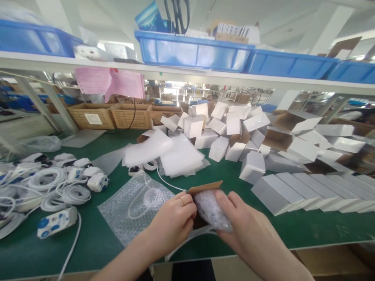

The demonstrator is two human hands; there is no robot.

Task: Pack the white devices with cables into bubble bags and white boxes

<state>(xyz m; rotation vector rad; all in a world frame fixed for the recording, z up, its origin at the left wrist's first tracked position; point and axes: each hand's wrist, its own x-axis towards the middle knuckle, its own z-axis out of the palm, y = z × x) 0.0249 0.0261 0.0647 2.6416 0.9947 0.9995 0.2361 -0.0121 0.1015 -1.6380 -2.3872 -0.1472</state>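
Observation:
In front of me a bundle in bubble wrap (209,207) sits partly at the mouth of a small cardboard box (206,187), whose brown inside flap shows behind it. My right hand (243,218) is closed around the bundle's right side, thumb on top. My left hand (178,214), with a ring on one finger, is curled and closed at the box's left edge. What the wrap contains is too blurred to name. Beside my left hand lies a flat bubble wrap sheet (117,210), with a coiled white cable (154,198) on it.
White power strips with coiled cables (98,182) cover the left side. White foam sheets (181,156) lie in the middle. Small white boxes (219,148) are heaped behind, with a leaning row of boxes (272,193) at right. Blue bins (193,50) stand on the shelf above.

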